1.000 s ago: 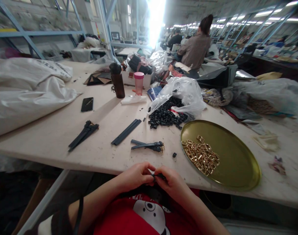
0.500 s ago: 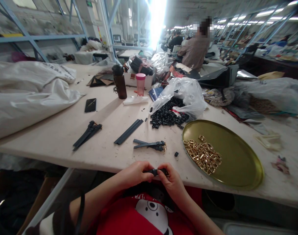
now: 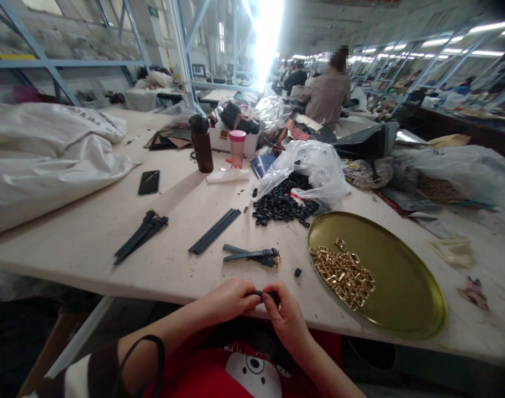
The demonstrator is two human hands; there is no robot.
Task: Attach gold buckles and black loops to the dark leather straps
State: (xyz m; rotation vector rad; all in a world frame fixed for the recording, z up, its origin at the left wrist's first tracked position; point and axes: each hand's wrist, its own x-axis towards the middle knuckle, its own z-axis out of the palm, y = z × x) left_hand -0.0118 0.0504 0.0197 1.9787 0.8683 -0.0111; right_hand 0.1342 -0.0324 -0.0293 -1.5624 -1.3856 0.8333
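At the table's front edge my left hand point(image 3: 240, 297) and my right hand point(image 3: 279, 305) are pinched close together on one dark strap point(image 3: 259, 294). Fingers cover most of it, so its far end and any buckle are hidden. Just beyond them lie finished-looking black straps with gold buckles point(image 3: 254, 255), crossed over each other. A single black loop point(image 3: 297, 272) rests to their right. Plain black strips point(image 3: 214, 231) lie further back, and another bundle of buckled straps point(image 3: 140, 236) is at the left.
On the right, a gold tray point(image 3: 405, 276) holds a heap of gold buckles point(image 3: 345, 276). Black loops point(image 3: 281, 202) spill from a clear plastic bag point(image 3: 318, 163). Behind stand a dark bottle point(image 3: 202, 146) and a pink-lidded cup point(image 3: 237, 149). A phone point(image 3: 149, 182) lies left; a person point(image 3: 327, 94) sits beyond.
Both hands stay on the strap and have drawn slightly closer together, the fingers covering more of it. The whole view has shifted a little as the head moved.
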